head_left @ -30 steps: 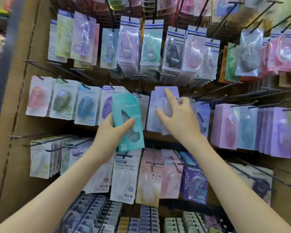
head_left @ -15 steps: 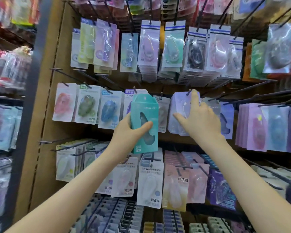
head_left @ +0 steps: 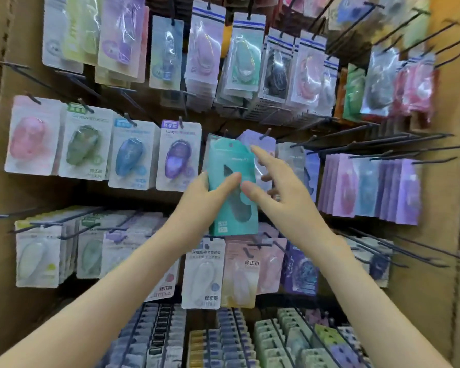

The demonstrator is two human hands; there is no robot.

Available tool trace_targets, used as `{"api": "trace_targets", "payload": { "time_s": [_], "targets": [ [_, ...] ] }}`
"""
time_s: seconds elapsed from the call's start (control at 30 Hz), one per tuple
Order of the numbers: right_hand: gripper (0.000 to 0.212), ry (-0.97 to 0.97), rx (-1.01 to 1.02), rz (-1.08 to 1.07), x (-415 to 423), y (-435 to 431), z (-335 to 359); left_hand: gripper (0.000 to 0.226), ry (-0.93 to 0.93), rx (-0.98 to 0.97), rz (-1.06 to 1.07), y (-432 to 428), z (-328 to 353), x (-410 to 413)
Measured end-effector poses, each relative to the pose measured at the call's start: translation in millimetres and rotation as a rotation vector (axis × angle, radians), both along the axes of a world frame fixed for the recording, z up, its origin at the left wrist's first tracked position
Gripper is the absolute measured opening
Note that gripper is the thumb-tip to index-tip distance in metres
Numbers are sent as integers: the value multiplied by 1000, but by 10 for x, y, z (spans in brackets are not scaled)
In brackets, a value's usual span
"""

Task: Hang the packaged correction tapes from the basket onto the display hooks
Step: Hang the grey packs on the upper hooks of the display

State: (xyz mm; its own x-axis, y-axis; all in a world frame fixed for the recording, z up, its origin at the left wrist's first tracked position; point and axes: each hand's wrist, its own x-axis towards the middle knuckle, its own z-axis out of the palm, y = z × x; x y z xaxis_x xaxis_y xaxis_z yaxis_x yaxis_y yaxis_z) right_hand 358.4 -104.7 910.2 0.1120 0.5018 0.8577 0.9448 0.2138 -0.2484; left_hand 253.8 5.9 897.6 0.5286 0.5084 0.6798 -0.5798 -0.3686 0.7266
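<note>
My left hand (head_left: 210, 197) grips a teal packaged correction tape (head_left: 231, 166) by its lower left side and holds it upright in front of the middle row of the display. Its hang hole is near the top, just below and left of a black hook tip (head_left: 268, 131). My right hand (head_left: 279, 187) is beside the pack on its right, fingers spread and relaxed, index finger pointing up along the pack's right edge. Behind it hang lilac packs (head_left: 263, 144) on that hook. The basket is out of view.
The cardboard-backed rack (head_left: 449, 181) is filled with rows of hanging packs: pink, green, blue and purple ones (head_left: 175, 158) at the left, lilac stacks (head_left: 369, 187) at the right. Several long bare hooks (head_left: 383, 147) jut out at the right. Boxed stock (head_left: 223, 338) fills the bottom.
My right hand came off the lilac packs and moved down-left to the teal pack. My left hand brought the teal pack right, in front of those lilac packs. The camera moved closer.
</note>
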Motion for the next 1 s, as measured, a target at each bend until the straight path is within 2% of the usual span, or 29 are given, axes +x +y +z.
{"api": "trace_targets", "payload": {
  "time_s": [0.07, 0.17, 0.4, 0.53, 0.67, 0.73, 0.77, 0.87, 0.9, 1.0],
  "targets": [
    [65, -9, -82, -79, 41, -150, -22, 24, 20, -30, -89, -173, 9, 143],
    [70, 100, -123, -152, 186, -415, -9, 44, 97, -137, -257, -410, 15, 336],
    [73, 264, -137, -206, 749, -984, -10, 63, 213, -151, -419, -1021, 95, 896],
    [73, 198, -92, -234, 1287, -1337, 30, 66, 266, -101, -370, -1363, 129, 1455],
    [81, 206, -67, -214, 1863, -1622, 127, 63, 270, -59, -311, -1677, 253, 2065],
    [82, 218, -12, -248, 2141, -1726, 184, 60, 265, 31, -186, -1753, 295, 2316],
    [83, 220, 23, -286, 2274, -1766, 212, 54, 271, 145, -52, -1734, 301, 2424],
    [84, 190, 65, -433, 2609, -1850, 304, 39, 351, 700, 567, -1511, 266, 2661],
    [84, 178, 59, -455, 2695, -1859, 331, 40, 400, 830, 711, -1435, 263, 2724],
    [80, 112, 10, -471, 2834, -1839, 402, 56, 519, 1067, 970, -1231, 276, 2925]
  ]
}}
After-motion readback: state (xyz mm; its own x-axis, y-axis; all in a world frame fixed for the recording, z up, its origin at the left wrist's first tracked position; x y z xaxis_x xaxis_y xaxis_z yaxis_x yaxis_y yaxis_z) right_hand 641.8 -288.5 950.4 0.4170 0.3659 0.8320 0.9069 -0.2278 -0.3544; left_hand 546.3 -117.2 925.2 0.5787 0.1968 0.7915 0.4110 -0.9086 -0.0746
